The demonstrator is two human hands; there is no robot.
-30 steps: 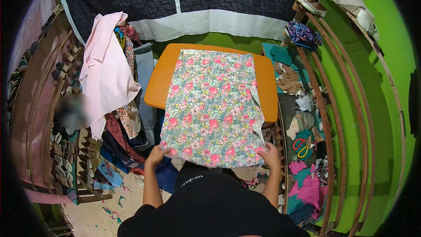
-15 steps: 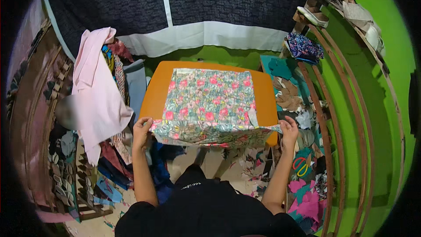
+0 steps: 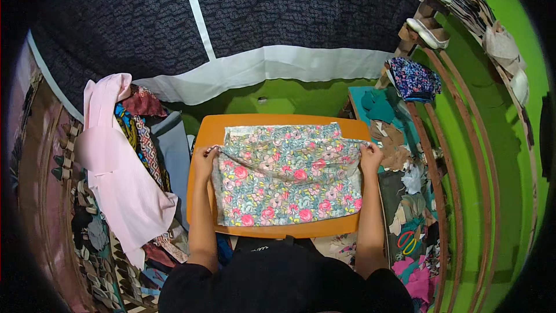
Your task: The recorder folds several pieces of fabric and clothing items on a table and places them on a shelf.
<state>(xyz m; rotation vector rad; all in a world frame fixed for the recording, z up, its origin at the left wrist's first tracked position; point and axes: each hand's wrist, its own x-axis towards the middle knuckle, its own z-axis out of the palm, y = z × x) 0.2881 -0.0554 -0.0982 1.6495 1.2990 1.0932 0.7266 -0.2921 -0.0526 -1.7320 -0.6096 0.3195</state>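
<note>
Over orange table (image 3: 354, 129): left hand (image 3: 205, 160), right hand (image 3: 371, 156) pinch sides of floral cloth (image 3: 284, 191), seemingly spreading it; exact grip unclear.

A dark patterned curtain (image 3: 289, 6) with a white lower band (image 3: 284, 64) hangs beyond the far edge of the orange tabletop (image 3: 202, 133), a green wall (image 3: 301, 99) showing beneath it. Past the right edge, curved-looking wooden rails (image 3: 439, 203) stand before a brighter green wall (image 3: 492, 139), shadows falling on it. A brown rack (image 3: 49, 191) stands past the left edge; pale floor (image 3: 334, 243) shows below the near edge.
</note>
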